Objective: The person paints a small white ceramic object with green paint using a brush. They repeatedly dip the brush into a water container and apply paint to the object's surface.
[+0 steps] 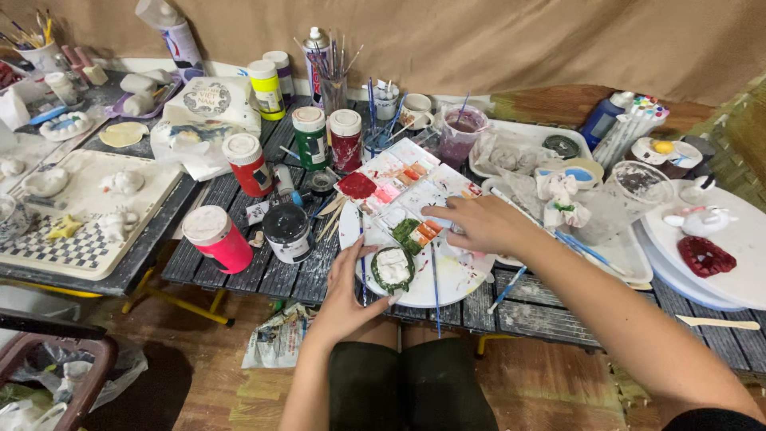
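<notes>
Two hands at a paint-spattered worktable, one on a small clay piece, one on a palette.

Low in the centre of the frame, the left hand [349,289] cups a small green-and-white clay piece [392,269] lying on a round white plate [459,279], fingers curled around its edge. Just right of centre, the right hand [477,224] rests fingers-down, loosely spread and gripping nothing, on the rectangular paint palette [399,185]. Paint jars [249,164] stand to the upper left of the plate.
</notes>
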